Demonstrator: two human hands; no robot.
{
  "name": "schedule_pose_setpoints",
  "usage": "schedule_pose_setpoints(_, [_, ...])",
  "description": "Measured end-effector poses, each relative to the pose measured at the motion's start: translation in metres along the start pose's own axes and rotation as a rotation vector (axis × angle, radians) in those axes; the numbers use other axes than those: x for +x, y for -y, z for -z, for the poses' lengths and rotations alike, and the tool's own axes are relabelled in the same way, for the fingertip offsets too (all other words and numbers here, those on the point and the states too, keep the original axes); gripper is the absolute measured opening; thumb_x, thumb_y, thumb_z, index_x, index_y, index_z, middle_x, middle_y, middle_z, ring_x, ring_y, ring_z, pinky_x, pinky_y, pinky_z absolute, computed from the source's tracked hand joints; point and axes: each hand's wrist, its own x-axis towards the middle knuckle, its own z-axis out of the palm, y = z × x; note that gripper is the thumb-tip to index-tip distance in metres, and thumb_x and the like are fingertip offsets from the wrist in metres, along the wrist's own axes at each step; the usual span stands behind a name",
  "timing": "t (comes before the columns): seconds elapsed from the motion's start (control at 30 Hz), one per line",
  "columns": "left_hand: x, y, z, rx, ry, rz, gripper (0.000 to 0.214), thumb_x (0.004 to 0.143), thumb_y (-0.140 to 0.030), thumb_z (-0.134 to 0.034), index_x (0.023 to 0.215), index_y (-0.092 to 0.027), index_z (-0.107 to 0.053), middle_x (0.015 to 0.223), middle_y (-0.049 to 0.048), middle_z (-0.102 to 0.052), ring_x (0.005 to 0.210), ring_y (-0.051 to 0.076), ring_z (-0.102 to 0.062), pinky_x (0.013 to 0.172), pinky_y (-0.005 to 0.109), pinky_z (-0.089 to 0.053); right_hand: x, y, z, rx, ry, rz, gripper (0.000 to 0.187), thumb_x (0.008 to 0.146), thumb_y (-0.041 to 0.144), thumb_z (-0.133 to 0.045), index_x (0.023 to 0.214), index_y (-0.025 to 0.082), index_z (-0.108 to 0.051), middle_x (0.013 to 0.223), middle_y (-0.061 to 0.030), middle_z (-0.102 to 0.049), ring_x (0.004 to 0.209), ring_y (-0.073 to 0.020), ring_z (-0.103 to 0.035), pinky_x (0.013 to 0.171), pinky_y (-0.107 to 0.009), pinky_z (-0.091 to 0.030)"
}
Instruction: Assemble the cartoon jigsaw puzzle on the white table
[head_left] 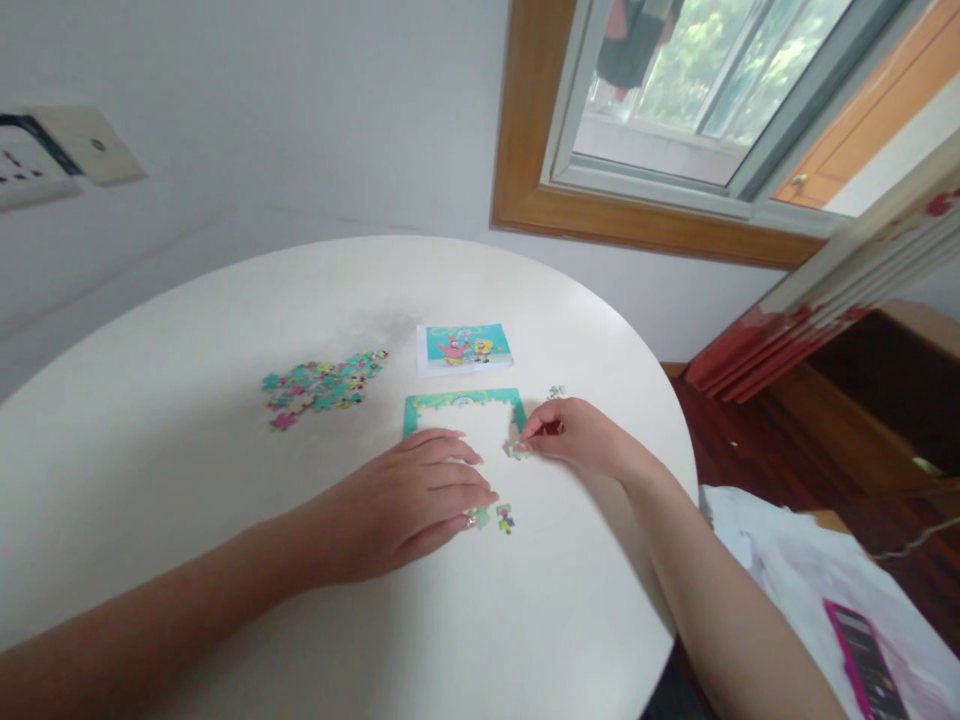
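A partly joined jigsaw puzzle border (465, 399) in teal lies on the white table. My right hand (574, 435) pinches a small puzzle piece (517, 449) at the border's right side. Palm down, my left hand (420, 495) rests over the border's lower left with its fingers stretched out, hiding what lies beneath. Just by its fingertips are a pale green piece (481, 517) and a small multicoloured piece (505, 518). Behind the border lies a reference picture (469, 347) with a pink and a yellow cartoon figure.
A pile of loose puzzle pieces (322, 388) lies on the left of the round white table (187, 400). A few more pieces (556, 392) sit beyond my right hand. At lower right, a pink-edged phone (866, 655) rests on white cloth.
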Motion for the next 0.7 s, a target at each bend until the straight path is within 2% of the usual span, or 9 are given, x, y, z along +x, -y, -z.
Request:
schedule_pose_setpoints(0.27, [-0.006,0.016,0.001,0.056,-0.112,0.176,0.028,0.095,-0.016,-0.044,0.116,-0.022,-0.062,0.112,0.0048,-0.065,0.109,0.019,-0.054,0.100,0.036,-0.040,-0.007,0.014,0.002,0.078,0.001,0.008,0.016,0.076,0.033,-0.066,0.077,0.016,-0.069,0.071,0.0003,-0.063,0.066,-0.0117,-0.050,0.063,-0.025,-0.039])
schedule_pose_setpoints(0.43, [-0.008,0.014,0.001,0.053,-0.088,0.150,0.029,0.094,-0.013,-0.046,0.111,-0.024,-0.065,0.114,0.0051,-0.063,0.112,0.020,-0.052,0.101,0.037,-0.040,-0.009,0.014,0.000,-0.063,-0.022,0.098,0.009,0.075,0.025,-0.067,0.075,0.018,-0.073,0.077,-0.0009,-0.060,0.068,-0.0120,-0.051,0.064,-0.025,-0.041])
schedule_pose_setpoints(0.6, [-0.010,0.012,0.001,0.050,-0.055,0.121,0.029,0.092,-0.013,-0.048,0.111,-0.025,-0.066,0.118,0.0059,-0.061,0.116,0.021,-0.050,0.103,0.038,-0.039,-0.014,0.015,-0.003,-0.129,0.095,0.148,0.010,0.075,0.017,-0.067,0.078,0.020,-0.076,0.085,-0.0029,-0.060,0.073,-0.0128,-0.057,0.067,-0.024,-0.046])
schedule_pose_setpoints(0.7, [-0.009,0.011,-0.001,0.057,-0.044,0.123,0.028,0.092,-0.015,-0.051,0.113,-0.026,-0.065,0.118,0.0060,-0.061,0.116,0.022,-0.049,0.103,0.038,-0.038,-0.018,0.020,-0.005,-0.201,0.127,0.187,0.010,0.077,0.016,-0.067,0.078,0.019,-0.077,0.080,-0.0032,-0.061,0.075,-0.0140,-0.058,0.070,-0.025,-0.046])
